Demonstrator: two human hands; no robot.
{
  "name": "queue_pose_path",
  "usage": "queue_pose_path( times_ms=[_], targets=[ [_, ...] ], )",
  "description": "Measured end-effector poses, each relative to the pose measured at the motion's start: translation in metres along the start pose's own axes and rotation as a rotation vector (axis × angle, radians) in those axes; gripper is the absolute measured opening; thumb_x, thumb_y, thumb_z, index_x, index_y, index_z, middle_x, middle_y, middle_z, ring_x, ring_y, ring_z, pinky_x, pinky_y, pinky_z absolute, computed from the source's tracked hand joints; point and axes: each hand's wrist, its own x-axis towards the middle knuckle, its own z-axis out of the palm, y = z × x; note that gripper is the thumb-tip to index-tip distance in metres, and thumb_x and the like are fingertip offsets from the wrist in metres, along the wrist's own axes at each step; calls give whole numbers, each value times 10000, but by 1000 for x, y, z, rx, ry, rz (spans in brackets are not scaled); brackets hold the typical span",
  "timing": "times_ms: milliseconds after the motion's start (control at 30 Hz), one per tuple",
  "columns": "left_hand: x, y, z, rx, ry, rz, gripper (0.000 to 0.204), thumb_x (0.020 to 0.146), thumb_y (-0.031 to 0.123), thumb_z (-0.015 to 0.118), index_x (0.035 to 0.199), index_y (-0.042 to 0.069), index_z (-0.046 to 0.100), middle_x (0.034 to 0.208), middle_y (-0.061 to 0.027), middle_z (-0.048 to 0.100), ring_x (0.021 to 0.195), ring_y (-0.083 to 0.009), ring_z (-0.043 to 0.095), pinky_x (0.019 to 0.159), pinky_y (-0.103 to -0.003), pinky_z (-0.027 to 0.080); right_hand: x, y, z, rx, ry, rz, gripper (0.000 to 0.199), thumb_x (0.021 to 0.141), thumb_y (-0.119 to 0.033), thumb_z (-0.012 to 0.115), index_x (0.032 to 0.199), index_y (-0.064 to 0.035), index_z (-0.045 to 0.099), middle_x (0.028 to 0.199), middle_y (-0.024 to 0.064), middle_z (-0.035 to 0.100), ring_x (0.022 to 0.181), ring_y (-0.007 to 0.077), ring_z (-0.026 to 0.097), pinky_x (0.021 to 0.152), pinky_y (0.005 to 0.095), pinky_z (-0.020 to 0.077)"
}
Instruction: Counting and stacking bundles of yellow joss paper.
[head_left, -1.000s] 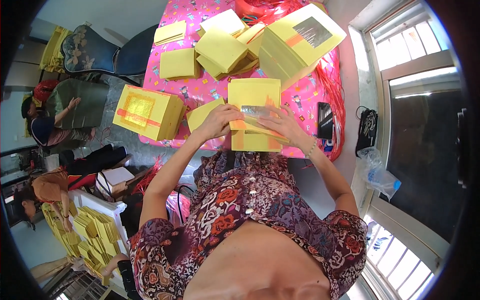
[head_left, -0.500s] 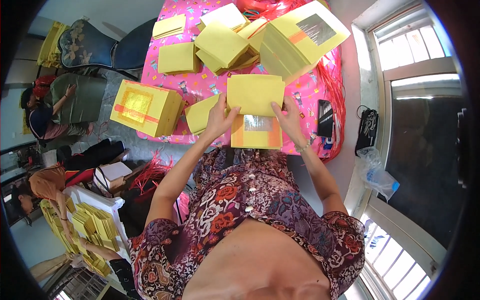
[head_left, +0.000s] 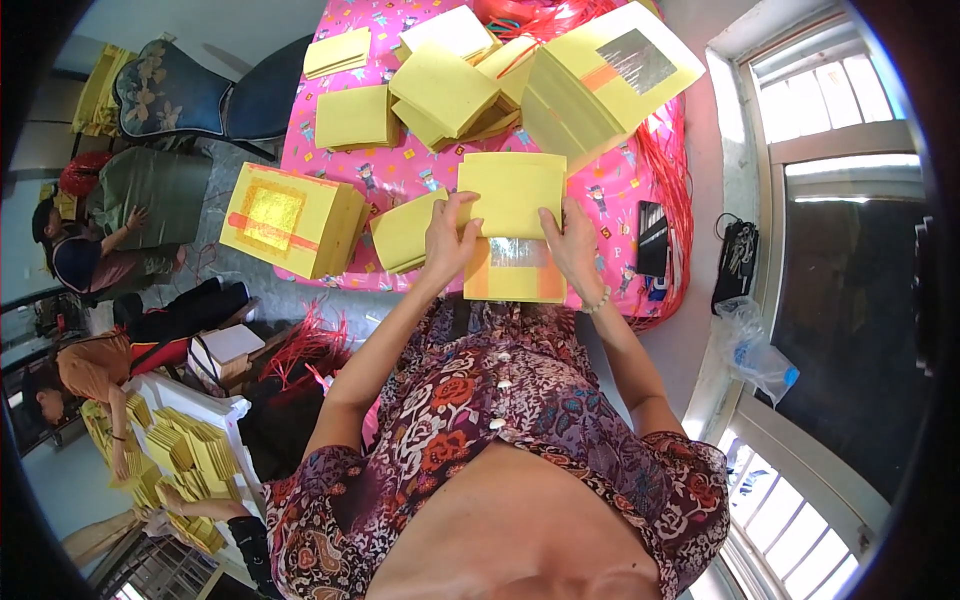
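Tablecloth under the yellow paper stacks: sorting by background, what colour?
Bright pink tablecloth with small cartoon figures; head view.

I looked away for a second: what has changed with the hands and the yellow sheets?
The yellow sheet has been folded up and away from the person, uncovering the foil patch on the stack beneath. The left hand and right hand have spread to its side edges. The stacks on the pink table stayed put.

Colours and patterns, head view.

I log a plain yellow sheet (head_left: pixel 512 193) over a yellow stack (head_left: pixel 515 270) with a silver square and orange band. Pink cloth (head_left: pixel 400 170), small cartoon print. Yellow bundle (head_left: pixel 290 220): gold square, red-orange stripe. Tilted stack (head_left: pixel 610 80): silver square, orange band. Red string (head_left: pixel 680 180). Dress (head_left: pixel 500 420): purple-maroon floral paisley. Black phone (head_left: pixel 652 238).
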Motion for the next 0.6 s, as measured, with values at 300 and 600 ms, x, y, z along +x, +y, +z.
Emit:
queue_pose_path(
  times_ms=[300, 600],
  targets=[
    [-1, 2, 4, -4, 83, 28, 392, 822, 78, 670, 1191, 101, 541, 1004, -155, 543, 907, -347, 577, 788, -431, 469, 1, 1, -1, 2, -43, 22, 282, 878, -197, 675, 864, 27, 504, 793, 204, 560, 686, 370, 577, 609, 448, 451],
    [5, -2, 2, -33, 56, -32, 398, 804, 116, 698, 1176, 112, 557, 978, -132, 568, 894, -324, 599, 779, -421, 482, 4, 3, 3, -31, -30, 38, 300, 870, -221, 677, 825, 23, 509, 751, 200, 558, 664, 370, 570, 590, 451, 436]
  ],
)
